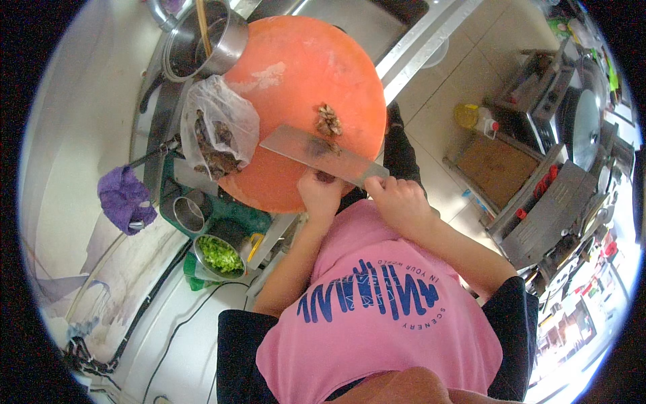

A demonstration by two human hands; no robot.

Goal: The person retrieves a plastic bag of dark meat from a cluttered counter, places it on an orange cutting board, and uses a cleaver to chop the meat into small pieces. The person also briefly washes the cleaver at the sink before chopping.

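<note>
A round orange cutting board [303, 76] lies before me. My right hand [401, 199] grips the handle of a broad-bladed cleaver [313, 154], whose blade reaches left across the near part of the board. Close to the blade's near side, my left hand [320, 192] is closed on a dark brown piece of food [324, 176]; its exact kind is unclear. Beyond the blade sits a small pile of chopped brown pieces [329, 120], and more brown bits lie against the blade. On the board's left edge rests a clear plastic bag [222, 131] with dark brown pieces in it.
A steel pot [229, 43] holding chopsticks stands at the board's far left. Nearer are an empty-looking metal cup [189, 214], a bowl of chopped greens [220, 255] and a purple cloth [123, 199]. An oil bottle [469, 116] stands off to the right.
</note>
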